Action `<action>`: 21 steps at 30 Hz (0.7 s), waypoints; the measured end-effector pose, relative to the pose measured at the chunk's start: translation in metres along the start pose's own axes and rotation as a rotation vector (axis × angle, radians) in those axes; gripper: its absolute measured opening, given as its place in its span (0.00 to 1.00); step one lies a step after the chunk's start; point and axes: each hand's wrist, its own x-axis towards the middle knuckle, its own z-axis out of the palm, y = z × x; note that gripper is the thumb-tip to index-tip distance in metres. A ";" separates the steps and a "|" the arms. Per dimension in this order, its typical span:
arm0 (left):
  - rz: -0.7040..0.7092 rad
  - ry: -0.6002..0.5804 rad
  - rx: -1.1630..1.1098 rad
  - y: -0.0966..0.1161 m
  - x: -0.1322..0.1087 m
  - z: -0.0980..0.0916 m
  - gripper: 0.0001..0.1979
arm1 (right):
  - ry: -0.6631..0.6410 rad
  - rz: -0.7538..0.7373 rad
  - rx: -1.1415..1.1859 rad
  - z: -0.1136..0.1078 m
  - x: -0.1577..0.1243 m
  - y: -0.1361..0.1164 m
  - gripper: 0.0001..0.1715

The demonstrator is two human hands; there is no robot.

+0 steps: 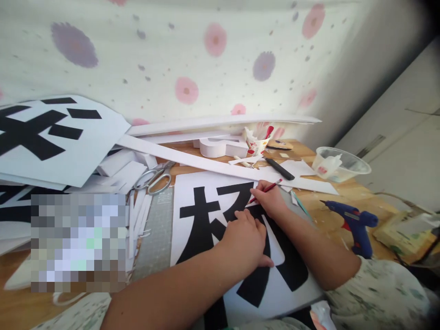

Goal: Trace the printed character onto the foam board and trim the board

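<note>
A white sheet (182,190) with a large black printed character lies in front of me on a grey cutting mat (154,238). My left hand (245,236) rests on the sheet over the black strokes, fingers stretched forward and thumb out to the side. Just beyond it, my right hand (270,201) grips a slim red pencil (276,183), its lower end slanting down to a black stroke near the left fingertips. Whether the pencil's tip touches the sheet is hard to make out.
Silver scissors (160,181) and paper strips lie left of the sheet, below stacked character sheets (99,151). Behind are a long white strip (192,160), a black cutter (280,168) and a paper cup (257,144). A blue glue gun (357,222) and clear tub (357,165) are right.
</note>
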 end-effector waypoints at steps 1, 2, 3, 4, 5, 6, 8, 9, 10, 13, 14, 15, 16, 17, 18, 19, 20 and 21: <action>0.000 0.003 0.002 0.000 0.000 0.001 0.47 | -0.006 -0.003 0.005 0.000 0.000 0.000 0.18; -0.002 0.006 0.004 0.000 0.000 0.001 0.47 | -0.015 -0.006 0.008 0.000 0.000 0.001 0.18; -0.002 0.007 0.005 0.000 0.000 0.002 0.47 | -0.028 -0.009 0.010 0.000 0.000 0.000 0.18; -0.002 0.007 0.007 0.000 0.000 0.002 0.47 | -0.042 -0.011 0.010 0.000 -0.001 0.000 0.18; 0.001 0.007 0.008 0.000 0.000 0.003 0.47 | -0.056 -0.014 0.009 0.000 -0.001 0.000 0.18; 0.004 0.008 0.010 -0.001 0.000 0.003 0.47 | -0.065 -0.015 0.007 0.000 -0.001 -0.001 0.18; 0.010 0.014 0.013 -0.001 0.000 0.004 0.47 | -0.073 -0.017 0.005 0.000 -0.002 -0.002 0.18; 0.012 0.019 0.015 -0.001 0.000 0.004 0.47 | -0.073 -0.016 0.005 0.000 -0.002 -0.002 0.18; 0.011 0.025 0.018 -0.001 0.000 0.004 0.48 | -0.072 -0.015 0.006 0.000 -0.002 -0.003 0.19; 0.005 0.037 0.029 -0.001 0.000 0.005 0.47 | -0.069 -0.009 0.015 -0.001 -0.002 -0.004 0.18; 0.002 0.039 0.034 -0.001 0.000 0.005 0.46 | -0.070 -0.007 0.020 -0.001 -0.002 -0.004 0.18; -0.001 0.040 0.037 -0.001 0.000 0.005 0.46 | -0.073 -0.005 0.025 -0.001 -0.002 -0.004 0.18; -0.003 0.041 0.040 0.000 0.000 0.005 0.46 | -0.076 -0.002 0.032 -0.001 -0.002 -0.004 0.18; -0.004 0.042 0.043 0.000 0.000 0.005 0.47 | -0.080 0.000 0.039 0.000 -0.002 -0.003 0.18; -0.005 0.044 0.044 0.000 0.001 0.005 0.47 | -0.081 0.001 0.046 0.000 -0.002 -0.003 0.19; -0.005 0.047 0.045 0.000 0.001 0.006 0.47 | -0.081 0.002 0.052 0.000 -0.001 -0.002 0.19; -0.003 0.050 0.046 0.000 0.001 0.006 0.47 | -0.080 0.003 0.058 0.000 -0.001 -0.001 0.18; -0.001 0.053 0.046 0.000 0.001 0.007 0.47 | -0.078 0.003 0.063 0.000 -0.001 0.000 0.18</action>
